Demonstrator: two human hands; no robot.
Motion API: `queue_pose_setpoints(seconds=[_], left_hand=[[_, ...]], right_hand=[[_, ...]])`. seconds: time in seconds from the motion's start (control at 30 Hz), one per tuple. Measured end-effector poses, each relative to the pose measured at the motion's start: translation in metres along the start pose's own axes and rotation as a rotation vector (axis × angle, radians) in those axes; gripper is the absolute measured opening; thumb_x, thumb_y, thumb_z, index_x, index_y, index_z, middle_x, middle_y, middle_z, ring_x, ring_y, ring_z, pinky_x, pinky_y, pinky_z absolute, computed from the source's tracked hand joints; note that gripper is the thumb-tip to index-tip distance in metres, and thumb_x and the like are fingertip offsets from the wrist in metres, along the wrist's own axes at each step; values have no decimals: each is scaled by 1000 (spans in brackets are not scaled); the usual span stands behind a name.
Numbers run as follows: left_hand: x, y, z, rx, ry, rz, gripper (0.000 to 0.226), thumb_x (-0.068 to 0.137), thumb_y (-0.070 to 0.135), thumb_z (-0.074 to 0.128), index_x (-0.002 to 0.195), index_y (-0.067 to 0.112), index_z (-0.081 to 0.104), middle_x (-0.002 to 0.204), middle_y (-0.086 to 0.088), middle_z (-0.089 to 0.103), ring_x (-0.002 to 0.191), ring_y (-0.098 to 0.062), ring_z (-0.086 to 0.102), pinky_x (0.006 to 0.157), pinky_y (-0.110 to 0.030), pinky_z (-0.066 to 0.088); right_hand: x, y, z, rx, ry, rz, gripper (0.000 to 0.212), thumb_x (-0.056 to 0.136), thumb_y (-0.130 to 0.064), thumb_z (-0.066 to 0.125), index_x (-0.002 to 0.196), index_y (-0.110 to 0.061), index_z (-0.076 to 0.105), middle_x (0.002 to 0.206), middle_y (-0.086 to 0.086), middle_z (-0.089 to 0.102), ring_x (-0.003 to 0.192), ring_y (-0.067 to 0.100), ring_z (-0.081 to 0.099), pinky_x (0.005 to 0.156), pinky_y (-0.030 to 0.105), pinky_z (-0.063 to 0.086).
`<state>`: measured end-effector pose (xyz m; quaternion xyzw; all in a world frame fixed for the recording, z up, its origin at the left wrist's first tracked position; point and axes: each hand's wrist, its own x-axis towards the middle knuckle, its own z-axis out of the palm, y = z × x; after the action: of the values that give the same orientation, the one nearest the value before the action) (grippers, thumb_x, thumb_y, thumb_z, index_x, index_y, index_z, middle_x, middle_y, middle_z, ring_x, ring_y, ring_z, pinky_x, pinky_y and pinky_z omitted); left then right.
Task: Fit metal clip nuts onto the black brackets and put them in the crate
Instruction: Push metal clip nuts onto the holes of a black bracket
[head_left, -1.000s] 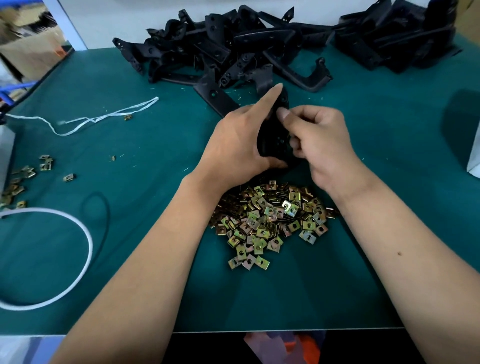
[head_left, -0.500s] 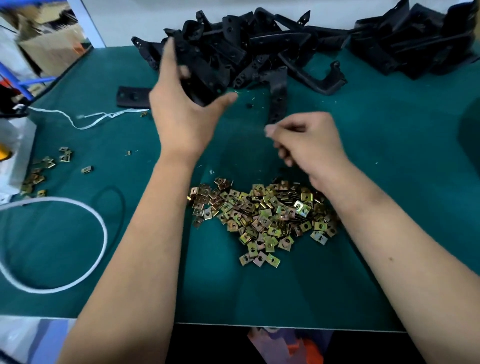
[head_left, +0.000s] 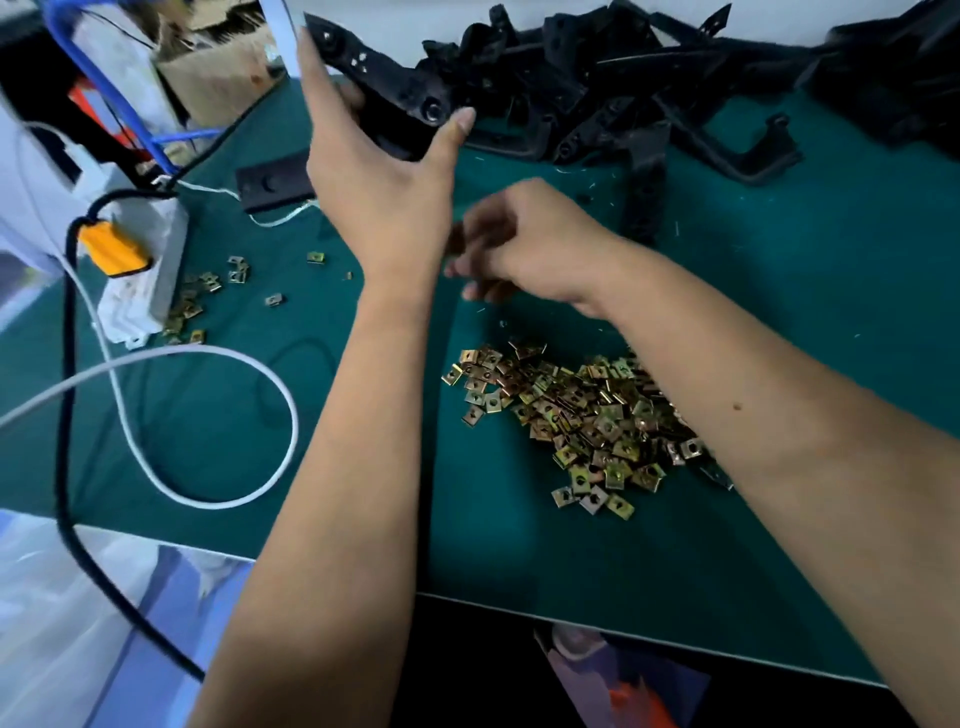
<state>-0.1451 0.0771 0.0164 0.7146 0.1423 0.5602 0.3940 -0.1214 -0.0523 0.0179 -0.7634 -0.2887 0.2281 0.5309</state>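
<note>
Left hand (head_left: 379, 192), upper centre of frame, grips a black bracket (head_left: 384, 88) between thumb and fingers, raised above the green mat (head_left: 779, 312). Right hand (head_left: 530, 244), mid-frame, is blurred; its grip cannot be told. Clip nuts (head_left: 582, 415) lie heaped lower centre; the bracket pile (head_left: 623, 88) spans the top.

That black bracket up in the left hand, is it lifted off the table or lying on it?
Lifted. The left hand grips the black bracket above the green table, apart from the bracket pile behind.

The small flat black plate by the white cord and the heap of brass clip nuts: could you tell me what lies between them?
In the head view, the left forearm crosses between black plate and heap.
</note>
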Motion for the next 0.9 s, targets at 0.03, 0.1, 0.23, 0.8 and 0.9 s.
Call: queue_pose_setpoints(seconds=[0.03, 0.1, 0.23, 0.8, 0.9], left_hand=[[-2, -1, 4, 16, -69, -30, 114, 66, 45, 93, 153, -5, 37, 142, -4, 60, 128, -1, 46, 102, 4, 19], [-8, -3, 11, 62, -204, -106, 118, 65, 51, 92, 157, 4, 34, 133, -2, 65, 123, -12, 57, 103, -4, 33], [-20, -8, 26, 131, -430, -188, 119, 64, 53, 93, 158, 12, 34, 96, 20, 57, 97, -4, 57, 82, -8, 41], [-58, 8, 42, 152, -846, 45, 121, 63, 54, 93, 160, 17, 31, 126, 0, 67, 122, -16, 59, 108, -34, 46], [-61, 9, 43, 170, -865, 70, 120, 64, 52, 93, 160, 16, 30, 128, -3, 66, 123, -18, 59, 108, -33, 46]], right_hand=[[-6, 4, -10, -180, -46, -17, 12, 91, 1, 71, 103, -3, 71, 92, 14, 77, 76, 23, 73, 63, 30, 57], [-17, 8, -26, -505, -180, -28, 16, 86, -18, 82, 101, -23, 78, 91, -5, 79, 78, 7, 72, 68, 22, 56], [-34, 12, -29, -693, -320, -11, 17, 79, -36, 87, 92, -37, 76, 85, -28, 71, 76, -11, 64, 62, 4, 45], [-94, 66, -87, 140, 375, -21, 24, 94, 7, 65, 106, -10, 76, 82, 5, 74, 77, 12, 70, 70, 19, 56], [-94, 66, -87, 253, 378, 10, 22, 92, 10, 66, 103, -6, 76, 83, 9, 75, 79, 15, 73, 73, 20, 58]])
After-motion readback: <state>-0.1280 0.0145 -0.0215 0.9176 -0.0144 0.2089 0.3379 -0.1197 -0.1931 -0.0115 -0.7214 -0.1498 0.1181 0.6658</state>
